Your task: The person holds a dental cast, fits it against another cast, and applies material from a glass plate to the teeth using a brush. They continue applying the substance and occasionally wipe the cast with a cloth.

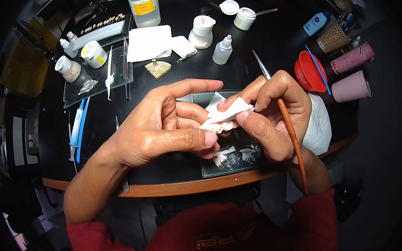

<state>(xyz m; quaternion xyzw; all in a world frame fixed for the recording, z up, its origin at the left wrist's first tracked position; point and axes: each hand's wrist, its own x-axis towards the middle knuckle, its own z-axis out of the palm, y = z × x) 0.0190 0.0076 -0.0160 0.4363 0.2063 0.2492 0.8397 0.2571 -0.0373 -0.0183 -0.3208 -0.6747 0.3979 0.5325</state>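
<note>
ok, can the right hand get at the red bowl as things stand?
Likely yes: the red bowl is close beside the right hand, nothing evident between, though that hand holds a brush and white paper.

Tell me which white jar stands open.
The rightmost white jar, at the far side: its lid lies off to its left, while the other white jars look capped.

Place: apparently a dental lab
Worktop [283, 37]: black, wood-edged
Shade guide: row of tooth-shaped tabs [102, 24]
Mixing: smeared glass slab [118, 66]
Supplies: dropper bottle [223, 53], lidded jar [94, 54]
</note>
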